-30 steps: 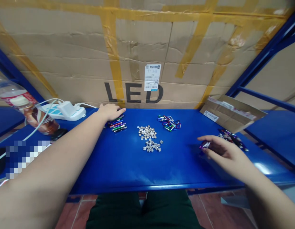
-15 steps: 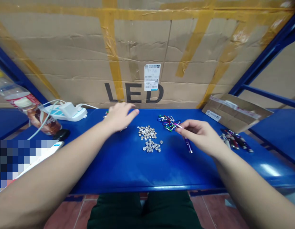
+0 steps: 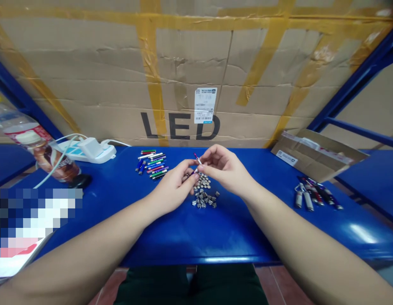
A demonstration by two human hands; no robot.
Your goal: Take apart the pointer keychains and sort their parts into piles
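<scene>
As dark trousers (image 3: 190,288) showed below the front edge of the blue metal surface (image 3: 196,245), both forearms reached in over that edge and the hands met near its centre. Grip state: the left hand (image 3: 175,189) and right hand (image 3: 226,166) were both closed in a pinch on a slim purple-and-silver penlight (image 3: 195,164). The penlight was held between the hands, tilted, above the button cells, with its lower end at the left hand's fingertips and its upper part by the right hand's fingers.

Directly beneath lay two touching heaps of button cells: the upper heap (image 3: 203,182), partly below the left fingertips, and the lower heap (image 3: 204,199), fully visible. Left of the hands, multicoloured slim penlights (image 3: 152,164) lay roughly side by side. Well to the right, a cluster of silver and dark penlights (image 3: 312,194) lay together on the surface.

Farther left stood a white power strip (image 3: 85,150) with cables, beside a tilted plastic bottle (image 3: 28,140) with a brown label. Farther right was a torn cardboard flap (image 3: 317,163). Behind everything rose a corrugated carton (image 3: 184,76) with yellow tape, printed "LED", bearing a barcode label (image 3: 205,105).
</scene>
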